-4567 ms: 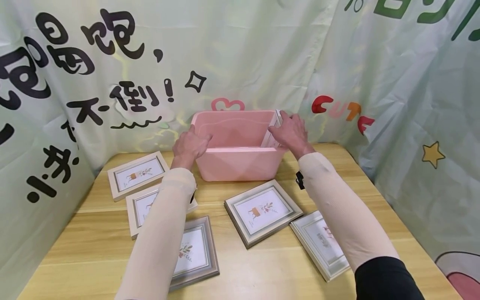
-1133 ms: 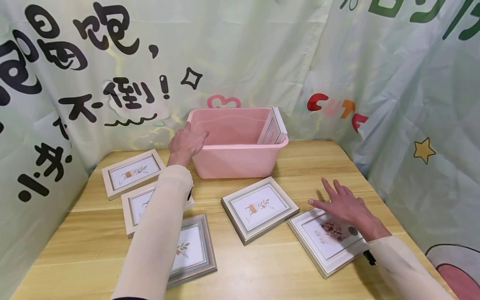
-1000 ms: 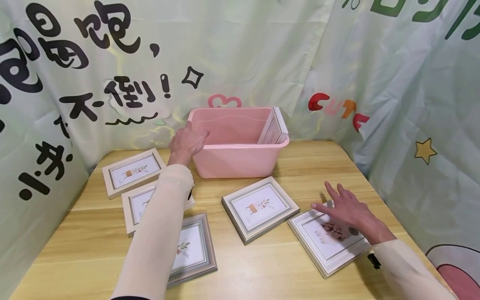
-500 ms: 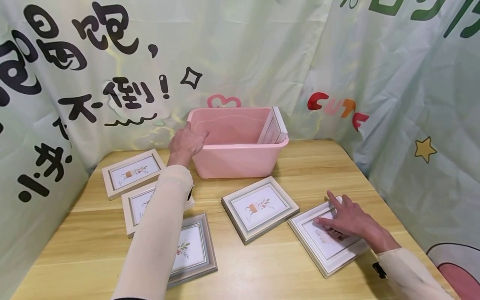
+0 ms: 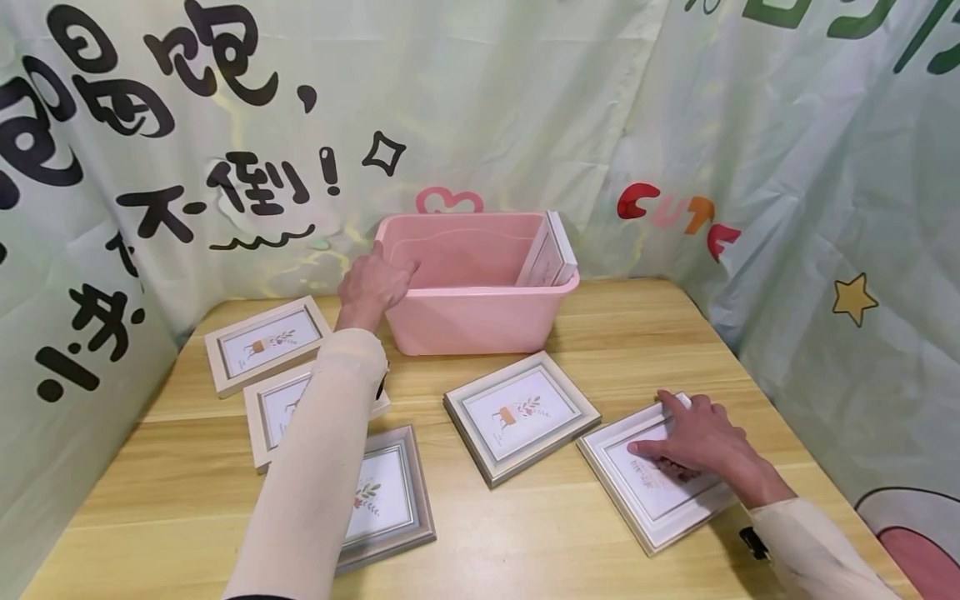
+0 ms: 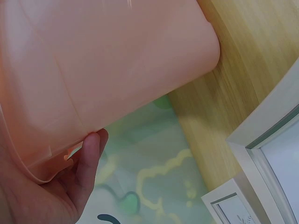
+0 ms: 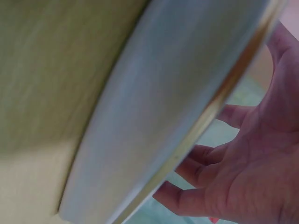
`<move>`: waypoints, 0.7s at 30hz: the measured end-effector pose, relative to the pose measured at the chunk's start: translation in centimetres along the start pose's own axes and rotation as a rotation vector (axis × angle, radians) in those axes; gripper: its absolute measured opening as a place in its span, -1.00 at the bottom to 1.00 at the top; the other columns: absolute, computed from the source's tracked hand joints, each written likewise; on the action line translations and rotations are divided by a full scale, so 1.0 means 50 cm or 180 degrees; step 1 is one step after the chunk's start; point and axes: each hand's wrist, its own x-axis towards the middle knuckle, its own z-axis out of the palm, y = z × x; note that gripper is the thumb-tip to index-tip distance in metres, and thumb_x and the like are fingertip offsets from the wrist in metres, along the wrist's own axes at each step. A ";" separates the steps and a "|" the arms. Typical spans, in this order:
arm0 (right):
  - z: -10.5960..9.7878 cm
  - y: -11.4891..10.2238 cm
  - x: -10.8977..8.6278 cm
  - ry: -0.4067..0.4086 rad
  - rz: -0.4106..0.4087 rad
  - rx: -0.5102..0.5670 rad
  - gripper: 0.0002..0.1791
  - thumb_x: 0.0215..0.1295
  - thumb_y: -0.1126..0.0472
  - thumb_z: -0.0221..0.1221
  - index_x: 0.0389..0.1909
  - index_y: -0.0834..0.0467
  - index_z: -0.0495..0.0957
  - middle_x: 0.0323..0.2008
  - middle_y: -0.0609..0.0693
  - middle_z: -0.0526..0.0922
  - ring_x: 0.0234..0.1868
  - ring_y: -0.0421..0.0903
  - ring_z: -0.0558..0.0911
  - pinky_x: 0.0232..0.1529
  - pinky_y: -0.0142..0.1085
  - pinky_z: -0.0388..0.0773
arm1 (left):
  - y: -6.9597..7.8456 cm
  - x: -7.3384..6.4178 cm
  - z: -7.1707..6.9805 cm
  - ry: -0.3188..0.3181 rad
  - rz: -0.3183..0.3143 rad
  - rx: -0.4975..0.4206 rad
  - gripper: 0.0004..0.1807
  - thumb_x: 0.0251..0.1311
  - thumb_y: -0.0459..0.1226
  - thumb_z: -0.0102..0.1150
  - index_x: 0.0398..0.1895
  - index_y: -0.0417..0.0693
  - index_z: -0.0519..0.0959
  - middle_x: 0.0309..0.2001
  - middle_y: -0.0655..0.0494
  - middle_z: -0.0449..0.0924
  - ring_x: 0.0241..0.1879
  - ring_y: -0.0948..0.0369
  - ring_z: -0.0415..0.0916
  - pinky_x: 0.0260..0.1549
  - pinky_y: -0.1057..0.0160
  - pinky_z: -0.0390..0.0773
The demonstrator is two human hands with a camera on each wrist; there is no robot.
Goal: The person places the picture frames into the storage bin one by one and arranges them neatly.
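Note:
My left hand (image 5: 372,287) grips the left rim of a pink plastic basin (image 5: 480,321). In the left wrist view, its fingers (image 6: 88,158) curl under that rim. White picture frames (image 5: 547,254) lean inside the basin's right end. My right hand (image 5: 708,442) is spread over a white picture frame (image 5: 630,500) lying face up at the right, thumb over the picture and fingers at the far edge. From the right wrist, the frame's side (image 7: 159,102) stands out, with bent fingers (image 7: 187,200) just beyond it.
A silver-beige frame (image 5: 522,417) lies mid-table, its corner beside the white one. Left of it are a grey frame (image 5: 386,492), partly under my left sleeve, and two light wooden frames (image 5: 270,346), the nearer one also partly covered. A printed curtain (image 5: 510,108) surrounds the wooden table (image 5: 510,550).
My right hand has left the basin's right end, where white frames now lean, and come down over the white frame at the right, its fingers bending lower. My left hand has stayed on the rim.

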 end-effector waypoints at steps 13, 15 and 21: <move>-0.015 -0.012 -0.008 0.0148 0.0113 0.0120 0.33 -0.34 -0.64 0.22 0.37 0.18 0.20 0.10 0.53 0.20 0.03 0.53 0.27 -0.32 0.46 0.25 | -0.001 -0.001 -0.002 -0.0028 -0.0002 -0.0032 0.03 0.15 0.40 -0.29 0.57 0.05 -0.16 0.41 -0.23 0.20 0.32 -0.20 0.27 0.21 -0.21 0.34; -0.017 -0.014 -0.008 0.0175 0.0106 0.0140 0.33 -0.33 -0.63 0.23 0.38 0.18 0.18 0.10 0.53 0.18 0.04 0.53 0.24 -0.34 0.46 0.25 | -0.001 -0.001 -0.002 -0.0031 -0.0008 -0.0029 0.03 0.15 0.40 -0.29 0.57 0.05 -0.16 0.41 -0.23 0.20 0.32 -0.21 0.26 0.21 -0.22 0.34; -0.024 -0.018 -0.009 0.0254 0.0096 0.0078 0.31 -0.31 -0.60 0.26 0.37 0.19 0.18 0.10 0.54 0.15 0.02 0.53 0.20 -0.40 0.40 0.31 | 0.000 -0.002 -0.001 -0.0044 -0.0007 -0.0036 0.03 0.16 0.40 -0.29 0.57 0.05 -0.16 0.42 -0.24 0.19 0.33 -0.21 0.26 0.21 -0.21 0.33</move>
